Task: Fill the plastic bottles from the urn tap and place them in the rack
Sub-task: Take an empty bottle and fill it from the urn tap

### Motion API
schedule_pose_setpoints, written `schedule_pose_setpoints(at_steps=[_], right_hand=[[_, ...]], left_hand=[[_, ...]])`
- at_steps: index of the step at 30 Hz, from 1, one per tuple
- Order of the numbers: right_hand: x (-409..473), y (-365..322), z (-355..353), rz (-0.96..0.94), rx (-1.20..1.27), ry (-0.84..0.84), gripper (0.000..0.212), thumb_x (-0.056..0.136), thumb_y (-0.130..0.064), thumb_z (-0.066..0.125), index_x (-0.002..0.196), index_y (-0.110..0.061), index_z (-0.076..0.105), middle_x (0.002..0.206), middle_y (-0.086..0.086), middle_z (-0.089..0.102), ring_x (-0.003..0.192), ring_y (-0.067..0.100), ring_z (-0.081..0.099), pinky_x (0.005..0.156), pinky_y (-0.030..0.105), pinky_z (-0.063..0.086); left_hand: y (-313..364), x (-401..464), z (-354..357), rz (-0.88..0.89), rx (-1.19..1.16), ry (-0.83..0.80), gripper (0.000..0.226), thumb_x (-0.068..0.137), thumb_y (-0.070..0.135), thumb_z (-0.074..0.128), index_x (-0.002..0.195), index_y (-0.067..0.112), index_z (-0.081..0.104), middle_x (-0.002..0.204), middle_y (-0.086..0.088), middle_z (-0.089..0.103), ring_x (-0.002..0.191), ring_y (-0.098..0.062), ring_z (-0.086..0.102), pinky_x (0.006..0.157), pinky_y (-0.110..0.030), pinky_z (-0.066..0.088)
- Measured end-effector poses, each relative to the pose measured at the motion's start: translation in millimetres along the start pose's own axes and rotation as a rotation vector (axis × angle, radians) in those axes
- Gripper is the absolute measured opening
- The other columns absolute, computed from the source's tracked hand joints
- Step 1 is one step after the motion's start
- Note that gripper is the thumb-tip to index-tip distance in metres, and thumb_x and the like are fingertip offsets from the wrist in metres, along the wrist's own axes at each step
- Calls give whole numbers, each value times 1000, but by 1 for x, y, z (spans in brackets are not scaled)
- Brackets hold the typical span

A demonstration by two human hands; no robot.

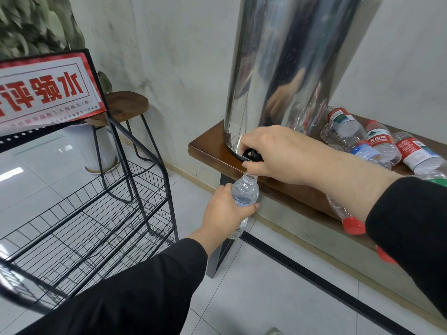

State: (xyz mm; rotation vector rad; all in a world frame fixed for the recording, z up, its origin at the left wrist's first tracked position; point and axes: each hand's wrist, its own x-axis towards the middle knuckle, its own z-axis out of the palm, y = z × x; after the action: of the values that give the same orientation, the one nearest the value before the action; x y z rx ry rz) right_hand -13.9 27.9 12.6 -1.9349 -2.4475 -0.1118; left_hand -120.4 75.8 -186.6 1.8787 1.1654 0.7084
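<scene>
- A clear plastic bottle (pixel 244 197), uncapped, is gripped around its middle by the left hand (pixel 225 213); it is held upright, slightly tilted, with its open neck just beneath the right hand.
- The right hand (pixel 278 154) is closed around the black tap handle (pixel 251 155) at the foot of the stainless steel urn (pixel 290 64); the spout itself is hidden by the fingers.
- No water stream can be made out; the bottle's fill level cannot be told.
- The urn is seen standing on the left end of a dark wooden table (pixel 212 151), against a pale wall.
- A heap of empty bottles (pixel 377 141), mostly red-labelled, one blue-labelled, is found lying on the table to the right of the urn; a red-capped bottle (pixel 346 216) overhangs the front edge, partly hidden by the right forearm.
- A black wire rack (pixel 96 213) with several tiers is seen on the tiled floor to the left; no bottles are seen on the visible tiers.
- A red and white sign (pixel 46 93) is fixed to the rack's top.
- A wooden stool (pixel 125 105) and a potted plant (pixel 36 22) are noted behind the rack.
</scene>
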Motion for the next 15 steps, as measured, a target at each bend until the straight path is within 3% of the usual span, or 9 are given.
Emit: schedule_pose_setpoints(at_steps=[6, 11, 15], right_hand=[[0, 0, 0, -15, -11, 2, 17, 94, -34, 60, 104, -20, 59, 94, -2, 58, 87, 21, 56, 78, 40, 51], [-1, 1, 3, -80, -82, 59, 15, 97, -29, 53, 94, -15, 58, 86, 0, 54, 81, 22, 55, 73, 39, 49], [-2, 10, 9, -120, -26, 155, 18, 99, -25, 49, 89, -14, 59, 86, -1, 55, 80, 21, 56, 74, 38, 49]], left_hand=[[0, 0, 0, -11, -4, 0, 57, 78, 56, 81, 118, 30, 51, 109, 6, 55, 101, -12, 58, 83, -25, 50], [-1, 1, 0, -16, 21, 5, 60, 78, 59, 79, 121, 27, 52, 108, 7, 54, 100, -12, 58, 79, -21, 45], [-2, 1, 1, -9, 18, 7, 60, 77, 60, 80, 120, 27, 54, 107, 7, 55, 98, -12, 59, 81, -23, 51]])
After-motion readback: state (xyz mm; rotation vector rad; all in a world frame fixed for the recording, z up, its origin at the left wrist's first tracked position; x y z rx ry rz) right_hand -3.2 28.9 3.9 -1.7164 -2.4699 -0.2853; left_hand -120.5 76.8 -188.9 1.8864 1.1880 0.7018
